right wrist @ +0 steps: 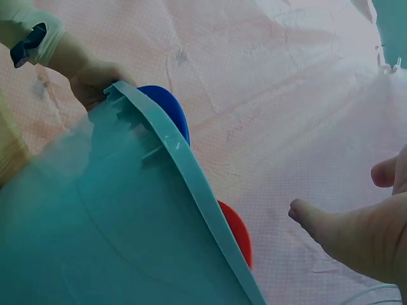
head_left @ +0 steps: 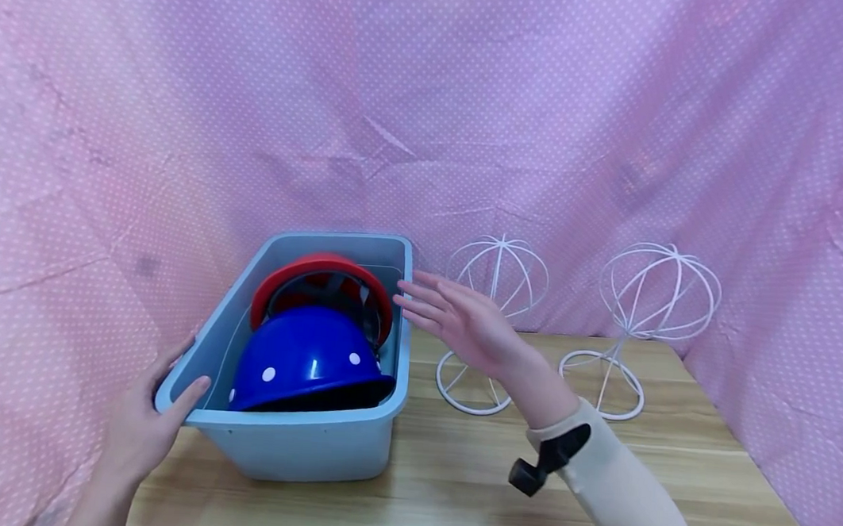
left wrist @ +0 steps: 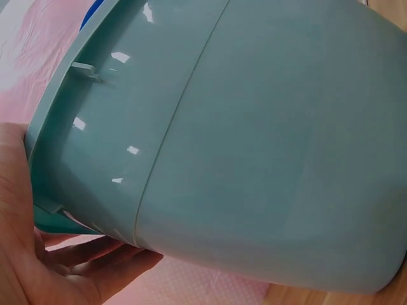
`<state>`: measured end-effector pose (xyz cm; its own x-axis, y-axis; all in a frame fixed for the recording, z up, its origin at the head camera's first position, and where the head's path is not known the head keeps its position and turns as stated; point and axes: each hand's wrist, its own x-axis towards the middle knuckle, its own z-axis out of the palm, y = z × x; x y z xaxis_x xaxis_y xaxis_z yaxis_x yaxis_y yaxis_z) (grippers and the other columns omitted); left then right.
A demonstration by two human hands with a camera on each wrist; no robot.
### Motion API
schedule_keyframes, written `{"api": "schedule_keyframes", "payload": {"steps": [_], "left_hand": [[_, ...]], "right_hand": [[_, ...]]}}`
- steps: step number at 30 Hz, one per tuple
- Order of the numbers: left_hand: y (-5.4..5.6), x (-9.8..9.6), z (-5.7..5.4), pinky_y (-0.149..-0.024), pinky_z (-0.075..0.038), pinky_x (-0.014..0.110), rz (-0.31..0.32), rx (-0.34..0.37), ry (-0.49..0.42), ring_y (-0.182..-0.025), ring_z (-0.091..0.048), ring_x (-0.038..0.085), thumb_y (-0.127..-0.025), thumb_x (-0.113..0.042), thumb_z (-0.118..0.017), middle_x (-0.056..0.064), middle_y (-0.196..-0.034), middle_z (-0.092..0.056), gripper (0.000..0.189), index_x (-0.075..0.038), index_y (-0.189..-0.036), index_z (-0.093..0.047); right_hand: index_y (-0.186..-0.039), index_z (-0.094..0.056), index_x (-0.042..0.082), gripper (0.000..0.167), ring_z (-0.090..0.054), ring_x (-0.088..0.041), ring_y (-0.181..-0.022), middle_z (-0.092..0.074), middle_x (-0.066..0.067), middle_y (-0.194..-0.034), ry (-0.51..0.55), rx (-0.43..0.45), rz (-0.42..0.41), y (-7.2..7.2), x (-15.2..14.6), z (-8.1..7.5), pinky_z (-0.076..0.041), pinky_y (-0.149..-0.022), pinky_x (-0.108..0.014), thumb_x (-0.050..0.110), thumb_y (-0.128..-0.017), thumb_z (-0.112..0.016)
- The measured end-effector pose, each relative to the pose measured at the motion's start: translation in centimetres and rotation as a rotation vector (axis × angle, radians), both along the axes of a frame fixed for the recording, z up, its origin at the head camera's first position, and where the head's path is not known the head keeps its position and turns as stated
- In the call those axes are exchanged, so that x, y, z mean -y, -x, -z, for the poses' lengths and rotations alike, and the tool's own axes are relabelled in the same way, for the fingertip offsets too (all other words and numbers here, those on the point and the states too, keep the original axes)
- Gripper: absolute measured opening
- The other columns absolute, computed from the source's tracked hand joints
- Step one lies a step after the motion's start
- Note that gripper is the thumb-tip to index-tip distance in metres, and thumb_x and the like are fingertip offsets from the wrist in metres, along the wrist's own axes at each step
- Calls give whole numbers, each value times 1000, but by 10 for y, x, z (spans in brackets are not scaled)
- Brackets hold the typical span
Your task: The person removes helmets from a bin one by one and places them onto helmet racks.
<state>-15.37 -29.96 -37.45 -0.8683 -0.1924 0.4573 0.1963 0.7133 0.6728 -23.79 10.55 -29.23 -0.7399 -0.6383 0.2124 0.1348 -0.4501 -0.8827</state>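
A light blue plastic bin (head_left: pixel 297 451) stands on the table, holding a blue hard hat (head_left: pixel 302 356) with white dots in front of a red hard hat (head_left: pixel 266 291). The red one is tipped so its inner straps show. My left hand (head_left: pixel 143 423) grips the bin's near left corner, thumb over the rim and fingers outside under it. In the left wrist view those fingers (left wrist: pixel 108 270) curl beneath the bin's lip. My right hand (head_left: pixel 461 317), fingers straight, is at the bin's right rim and overlaps it in the head view; it holds nothing.
Two white wire stands with globe-shaped tops are to the right: one stand (head_left: pixel 476 411) partly behind my right hand, the other stand (head_left: pixel 632 330) farther right. The wooden table (head_left: pixel 452 495) ends at a pink dotted cloth (head_left: pixel 430 97) hanging behind and on both sides.
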Motion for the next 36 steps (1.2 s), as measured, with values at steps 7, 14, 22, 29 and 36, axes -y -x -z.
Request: {"api": "schedule_keyframes", "payload": {"steps": [7, 14, 22, 29, 36], "left_hand": [[2, 1, 3, -60, -40, 10, -1, 11, -10, -77, -48, -13, -86, -22, -69, 32, -110, -62, 60, -23, -141, -46], [1, 2, 1, -58, -43, 11, 8, 49, -49, -78, -48, -14, -86, -22, -68, 35, -115, -58, 61, -21, -142, -45], [3, 3, 2, -57, -43, 11, 7, 61, -51, -79, -47, -16, -86, -22, -68, 36, -118, -57, 61, -20, -142, -45], [5, 1, 5, -57, -44, 10, 11, 9, -54, -77, -51, -13, -86, -17, -68, 31, -110, -62, 58, -19, -140, -48], [4, 1, 10, -65, -46, 11, 110, -91, -117, -78, -58, -3, -84, 0, -65, -21, -94, -61, 58, -9, -139, -48]], "right_hand": [[-150, -19, 4, 56, -34, -31, -138, -34, -14, -150, -26, 82, -4, 21, 30, -3, -31, -110, -39, 25, -102, -39], [-148, -22, -3, 54, -39, -32, -135, -34, -20, -149, -25, 258, 51, 39, 61, -6, -33, -108, -38, 20, -102, -39], [-147, -25, -3, 54, -47, -33, -128, -35, -20, -148, -14, 447, 111, 54, 97, -4, -41, -102, -34, 18, -100, -44], [-148, -26, 1, 55, -50, -33, -125, -37, -19, -147, -60, 475, 114, 59, 115, -3, -43, -100, -36, 19, -100, -46], [-147, -22, -7, 61, -49, -34, -126, -31, -24, -149, -62, 562, 132, 74, 127, 2, -42, -101, -36, 20, -99, -49]]}}
